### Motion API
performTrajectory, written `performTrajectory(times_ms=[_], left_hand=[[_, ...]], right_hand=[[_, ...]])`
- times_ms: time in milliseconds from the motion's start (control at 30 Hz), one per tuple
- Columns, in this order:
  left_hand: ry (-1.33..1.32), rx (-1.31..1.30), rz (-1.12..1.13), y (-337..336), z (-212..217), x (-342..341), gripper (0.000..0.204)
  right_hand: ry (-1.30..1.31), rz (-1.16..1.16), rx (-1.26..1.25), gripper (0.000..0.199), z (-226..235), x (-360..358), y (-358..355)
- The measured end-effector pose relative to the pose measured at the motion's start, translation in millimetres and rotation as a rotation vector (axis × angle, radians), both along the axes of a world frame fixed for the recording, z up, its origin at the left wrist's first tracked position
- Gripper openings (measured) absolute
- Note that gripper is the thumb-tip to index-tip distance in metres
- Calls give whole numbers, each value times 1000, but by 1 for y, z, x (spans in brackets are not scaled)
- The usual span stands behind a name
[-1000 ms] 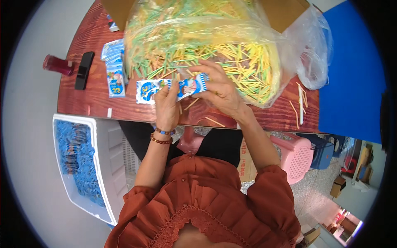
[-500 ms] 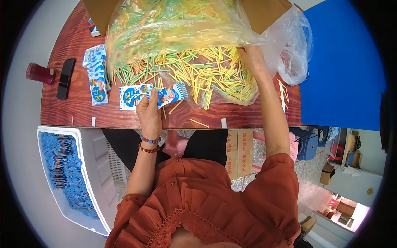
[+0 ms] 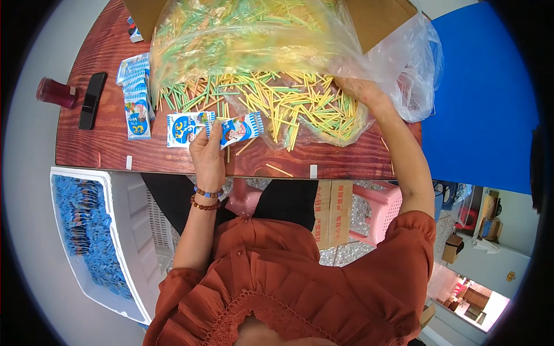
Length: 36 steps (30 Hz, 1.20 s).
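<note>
My left hand (image 3: 208,151) pinches two blue-and-white printed packets (image 3: 238,130) between thumb and fingers, above the table's near edge. They overlap and fan out to either side of the thumb. My right hand (image 3: 359,91) is at the right side of a pile of thin yellow, green and orange sticks (image 3: 277,109), by the edge of a clear plastic bag (image 3: 248,52). Its fingers are bent together, and the fingertips are lost among sticks and plastic, so anything in them is hidden. Loose sticks lie near the table's front edge.
More packets (image 3: 137,104) lie stacked at the left, beside a black phone (image 3: 92,101) and a dark red jar (image 3: 56,93). Crumpled clear plastic (image 3: 412,75) is at the right. Below left stands a white foam box (image 3: 112,225) of blue packets; a pink stool (image 3: 385,207) is below right.
My right hand has moved slightly down and right, its elbow swinging outward; the fingers now point left into the sticks. My left hand still holds the packets in much the same place.
</note>
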<state>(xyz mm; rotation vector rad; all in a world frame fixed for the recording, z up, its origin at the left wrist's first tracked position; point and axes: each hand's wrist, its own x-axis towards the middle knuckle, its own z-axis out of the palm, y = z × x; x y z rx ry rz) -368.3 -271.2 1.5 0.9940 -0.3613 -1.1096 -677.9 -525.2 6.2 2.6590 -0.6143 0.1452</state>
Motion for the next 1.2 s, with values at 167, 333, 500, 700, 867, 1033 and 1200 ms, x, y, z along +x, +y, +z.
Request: performTrajectory(times_ms=[167,333,500,700,867,1033,1200], left_hand=[[54,-36,-56,-7,-1,-6,15],[64,-33,-24,0,0,3,13],[61,-7,-22,-2,2,2,12],[73,-14,-18,-1,6,3,12],[126,-2,-56,0,7,0,12],[163,-90,-81,-2,7,3,14],[212,-106,-145,-15,17,-5,17]], right_hand=[[686,115,-978,31,-34,-62,-41],[243,-298,167,32,29,5,14],[47,-346,507,32,50,9,24],[-852,-442,1270,26,51,62,68],[-1346,-476,1708,26,35,90,102],[-1401,-342,1899,22,26,93,111],[-1366,-352,1888,22,24,90,111]])
